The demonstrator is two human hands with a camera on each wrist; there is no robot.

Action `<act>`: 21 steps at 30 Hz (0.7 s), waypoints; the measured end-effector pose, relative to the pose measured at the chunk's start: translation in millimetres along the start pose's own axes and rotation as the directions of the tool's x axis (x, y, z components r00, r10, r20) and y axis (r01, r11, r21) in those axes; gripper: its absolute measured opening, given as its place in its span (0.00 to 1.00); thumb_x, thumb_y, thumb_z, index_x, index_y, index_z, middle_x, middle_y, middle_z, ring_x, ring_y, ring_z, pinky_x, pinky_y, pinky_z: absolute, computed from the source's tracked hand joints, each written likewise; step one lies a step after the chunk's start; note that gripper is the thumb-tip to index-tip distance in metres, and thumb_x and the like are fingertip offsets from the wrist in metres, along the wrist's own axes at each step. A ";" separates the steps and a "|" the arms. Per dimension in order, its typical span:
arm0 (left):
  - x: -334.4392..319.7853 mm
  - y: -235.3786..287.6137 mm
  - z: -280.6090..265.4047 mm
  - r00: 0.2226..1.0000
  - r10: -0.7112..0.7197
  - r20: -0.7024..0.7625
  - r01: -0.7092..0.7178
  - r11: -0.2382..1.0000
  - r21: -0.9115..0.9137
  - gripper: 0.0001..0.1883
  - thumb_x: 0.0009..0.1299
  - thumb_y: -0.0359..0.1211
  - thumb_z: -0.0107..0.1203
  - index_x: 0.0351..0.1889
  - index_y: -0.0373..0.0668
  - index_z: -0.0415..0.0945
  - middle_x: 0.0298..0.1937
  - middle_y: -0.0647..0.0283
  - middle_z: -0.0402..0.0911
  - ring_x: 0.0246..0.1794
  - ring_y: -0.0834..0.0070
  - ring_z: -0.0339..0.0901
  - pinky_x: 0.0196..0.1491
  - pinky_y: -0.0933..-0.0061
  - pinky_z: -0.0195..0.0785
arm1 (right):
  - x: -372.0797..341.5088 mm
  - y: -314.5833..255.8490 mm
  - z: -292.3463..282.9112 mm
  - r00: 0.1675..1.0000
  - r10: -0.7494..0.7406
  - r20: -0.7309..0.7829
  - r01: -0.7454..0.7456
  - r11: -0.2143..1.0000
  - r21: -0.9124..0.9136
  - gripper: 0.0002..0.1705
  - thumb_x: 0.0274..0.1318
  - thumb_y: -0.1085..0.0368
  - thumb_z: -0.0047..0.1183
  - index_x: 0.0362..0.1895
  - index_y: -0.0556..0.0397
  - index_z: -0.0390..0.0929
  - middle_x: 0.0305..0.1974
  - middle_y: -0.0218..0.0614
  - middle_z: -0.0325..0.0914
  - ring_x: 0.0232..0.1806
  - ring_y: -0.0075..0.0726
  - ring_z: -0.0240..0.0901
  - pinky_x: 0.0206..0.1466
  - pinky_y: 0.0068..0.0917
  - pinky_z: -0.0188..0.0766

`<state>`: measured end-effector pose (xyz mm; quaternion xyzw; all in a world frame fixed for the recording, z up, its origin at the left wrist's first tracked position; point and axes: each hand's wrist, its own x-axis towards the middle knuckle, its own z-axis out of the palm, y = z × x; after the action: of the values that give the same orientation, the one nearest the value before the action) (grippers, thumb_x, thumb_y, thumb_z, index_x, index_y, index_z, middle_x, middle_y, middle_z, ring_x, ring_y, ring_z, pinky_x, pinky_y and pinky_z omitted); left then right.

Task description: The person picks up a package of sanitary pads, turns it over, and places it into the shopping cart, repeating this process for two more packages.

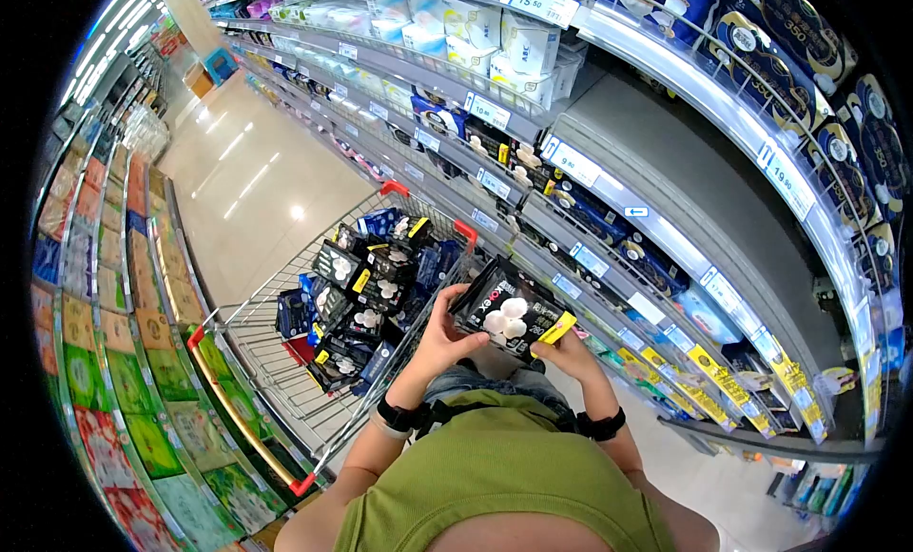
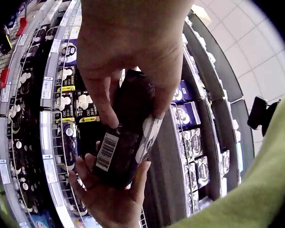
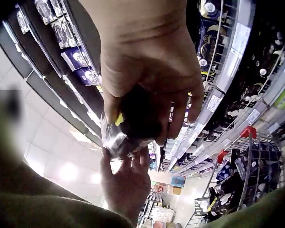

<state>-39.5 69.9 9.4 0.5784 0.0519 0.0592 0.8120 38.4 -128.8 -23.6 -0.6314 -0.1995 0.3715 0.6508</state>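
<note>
A black package point(image 1: 509, 309) with white round shapes and a yellow corner label is held between both hands in front of the body. The left hand point(image 1: 439, 343) grips its left end, thumb on the front. At the lower right corner the right hand point(image 1: 573, 357) pinches it near the yellow label. In the left wrist view a barcode shows on the package point(image 2: 121, 152), the left hand point(image 2: 133, 52) above and the right hand point(image 2: 115, 202) below. The right wrist view has the right hand point(image 3: 152, 71) over the package point(image 3: 126, 140) and the left hand point(image 3: 128, 187) beneath.
A wire shopping cart point(image 1: 262, 348) with red corners stands at the left, holding many black and blue packages point(image 1: 366, 290). Shelves with price tags point(image 1: 571, 160) and more packages point(image 1: 766, 77) curve along the right. Another stocked shelf point(image 1: 124, 371) lines the far left.
</note>
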 end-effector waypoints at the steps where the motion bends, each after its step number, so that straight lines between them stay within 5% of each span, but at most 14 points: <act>1: 0.0 1.5 0.0 0.999 -0.037 -0.008 0.037 0.999 -0.001 0.36 0.47 0.22 0.58 0.53 0.42 0.50 0.50 0.61 0.58 0.49 0.76 0.59 0.37 0.80 0.67 | 0.1 -0.2 1.1 1.000 0.000 -0.002 0.000 1.000 0.001 0.30 0.42 0.59 0.54 0.49 0.57 0.58 0.41 0.32 0.65 0.41 0.25 0.62 0.43 0.23 0.60; 5: -0.4 4.0 -0.3 0.999 -0.046 -0.011 0.047 0.998 0.049 0.40 0.46 0.23 0.59 0.55 0.42 0.47 0.51 0.60 0.57 0.50 0.75 0.59 0.42 0.78 0.64 | 0.4 6.4 3.4 0.997 0.014 -0.080 -0.005 0.993 0.117 0.31 0.45 0.59 0.50 0.52 0.57 0.54 0.47 0.35 0.61 0.47 0.27 0.57 0.49 0.25 0.56; 7: 1.5 4.5 -0.8 0.993 0.080 0.082 -0.100 0.952 0.288 0.46 0.44 0.23 0.61 0.58 0.43 0.42 0.54 0.59 0.56 0.51 0.74 0.58 0.49 0.75 0.56 | 2.0 11.5 3.3 0.967 0.125 -0.222 -0.043 0.939 0.342 0.32 0.46 0.59 0.48 0.54 0.57 0.52 0.47 0.35 0.60 0.48 0.29 0.58 0.50 0.25 0.55; 8: 0.0 8.5 0.2 0.994 0.030 0.108 -0.061 0.952 0.300 0.52 0.42 0.23 0.62 0.60 0.45 0.35 0.56 0.58 0.54 0.52 0.73 0.57 0.54 0.74 0.49 | 2.8 10.6 1.6 0.956 0.205 -0.211 -0.093 0.890 0.446 0.32 0.47 0.59 0.47 0.54 0.58 0.51 0.47 0.36 0.60 0.49 0.30 0.58 0.50 0.25 0.55; 11: 1.7 18.8 7.2 0.985 0.014 0.175 -0.044 0.985 0.169 0.54 0.41 0.23 0.63 0.60 0.46 0.32 0.56 0.58 0.54 0.52 0.73 0.57 0.53 0.74 0.50 | 3.8 12.2 -3.9 0.972 0.182 -0.151 -0.075 0.843 0.533 0.32 0.47 0.58 0.46 0.54 0.59 0.51 0.48 0.37 0.61 0.49 0.30 0.58 0.51 0.24 0.55; 13: 1.5 17.1 4.7 0.979 0.055 0.198 -0.112 0.951 0.288 0.55 0.41 0.23 0.62 0.60 0.47 0.29 0.55 0.58 0.55 0.52 0.74 0.57 0.52 0.74 0.52 | 2.4 7.3 -1.9 0.971 0.186 -0.150 -0.080 0.845 0.529 0.32 0.47 0.59 0.46 0.54 0.60 0.51 0.48 0.36 0.61 0.49 0.30 0.59 0.51 0.24 0.55; 16: -1.4 14.1 3.0 0.978 -0.032 0.207 -0.029 0.958 0.284 0.54 0.42 0.21 0.61 0.60 0.47 0.29 0.52 0.58 0.58 0.50 0.74 0.59 0.49 0.74 0.55 | 0.2 10.1 -2.5 0.974 0.174 -0.146 -0.070 0.840 0.538 0.32 0.47 0.59 0.46 0.55 0.59 0.50 0.48 0.36 0.60 0.49 0.29 0.58 0.51 0.24 0.55; 18: -3.2 13.6 2.6 0.963 -0.204 0.175 0.185 0.976 0.119 0.56 0.38 0.24 0.64 0.60 0.44 0.32 0.57 0.60 0.51 0.56 0.74 0.51 0.55 0.75 0.46 | -2.2 11.6 -3.4 0.970 0.174 -0.171 -0.070 0.872 0.485 0.33 0.48 0.59 0.45 0.56 0.58 0.48 0.49 0.36 0.59 0.50 0.29 0.57 0.51 0.23 0.54; 21: -3.0 14.8 1.1 0.961 -0.177 0.212 0.147 0.978 0.149 0.55 0.39 0.21 0.62 0.60 0.45 0.32 0.55 0.61 0.54 0.53 0.75 0.54 0.52 0.74 0.50 | -5.3 14.0 -3.9 0.979 0.135 -0.150 -0.046 0.875 0.483 0.33 0.50 0.59 0.43 0.57 0.57 0.46 0.50 0.35 0.58 0.51 0.29 0.56 0.52 0.23 0.53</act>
<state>-42.9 73.2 23.8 0.6274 0.0111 -0.0766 0.7749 34.6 -136.4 -36.5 -0.4912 -0.0128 0.3810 0.7832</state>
